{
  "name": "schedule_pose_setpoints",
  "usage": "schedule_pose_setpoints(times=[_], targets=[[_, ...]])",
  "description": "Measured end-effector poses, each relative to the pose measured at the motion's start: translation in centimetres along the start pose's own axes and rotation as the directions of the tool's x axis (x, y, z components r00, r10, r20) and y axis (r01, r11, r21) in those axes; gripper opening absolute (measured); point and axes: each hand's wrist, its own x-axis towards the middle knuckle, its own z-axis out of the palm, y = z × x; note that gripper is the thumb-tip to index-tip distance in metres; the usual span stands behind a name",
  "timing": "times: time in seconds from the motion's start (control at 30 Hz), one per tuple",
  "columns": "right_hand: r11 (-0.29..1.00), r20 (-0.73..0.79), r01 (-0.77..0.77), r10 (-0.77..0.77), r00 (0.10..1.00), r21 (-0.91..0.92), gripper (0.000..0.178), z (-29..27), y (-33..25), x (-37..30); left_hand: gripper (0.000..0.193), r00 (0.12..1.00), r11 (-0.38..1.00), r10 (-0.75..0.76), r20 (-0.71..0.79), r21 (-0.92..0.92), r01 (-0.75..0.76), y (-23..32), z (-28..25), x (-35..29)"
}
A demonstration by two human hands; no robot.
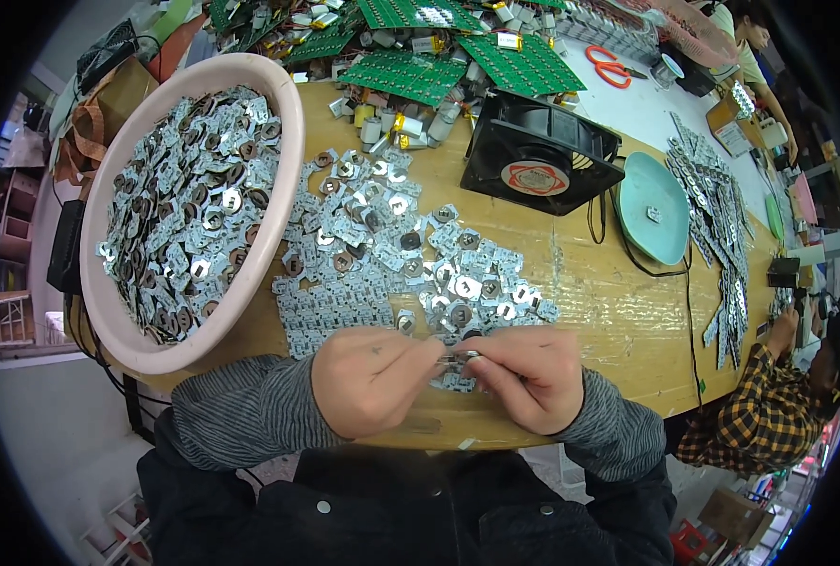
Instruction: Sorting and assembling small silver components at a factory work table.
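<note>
Near the table's front edge, my left hand and my right hand meet with their fingertips pinched. Between them is a small circuit board, seen nearly edge-on and mostly hidden by the fingers. Just beyond my hands lies a loose pile of small pale circuit boards, many bearing round silver or brown discs. To its left, flat pale boards sit in close rows, partly behind my left hand.
A pink basin heaped with similar boards stands at left. Green circuit panels lie on wired components at the back. Further right are a black fan, teal tray, red-handled scissors, board strips and a co-worker's checked sleeve.
</note>
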Motion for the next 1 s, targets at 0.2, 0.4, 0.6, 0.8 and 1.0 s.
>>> schedule_pose_setpoints(times=[0.2, 0.4, 0.6, 0.8, 1.0], targets=[[0.997, 0.008, 0.061, -0.061, 0.998, -0.037, 0.022, 0.2, 0.0, 0.0, 0.024, 0.998, 0.998, -0.064, 0.011, -0.020, 0.065, 0.2, -0.3, 0.1], [0.987, 0.043, 0.109, -0.104, 0.994, -0.121, 0.026, 0.2, 0.3, 0.0, 0.025, 1.000, 0.998, -0.020, 0.023, -0.054, 0.021, -0.1, 0.2, -0.4], [0.974, 0.025, 0.137, -0.134, 0.991, -0.181, 0.032, 1.0, 0.3, 0.2, 0.024, 0.999, 0.999, 0.031, 0.010, 0.028, -0.031, -0.7, -0.1, -0.6], [0.977, -0.009, 0.170, -0.172, 0.985, -0.127, 0.023, 0.4, 0.1, -0.3, 0.032, 0.985, 0.981, 0.132, 0.108, 0.131, -0.146, -0.8, -1.5, 0.3], [0.995, -0.175, 0.016, -0.033, 0.984, -0.101, 0.015, -0.1, -0.1, -0.3, 0.052, 0.971, 0.877, -0.122, 0.205, 0.480, 0.008, -0.7, -5.2, 2.4]])
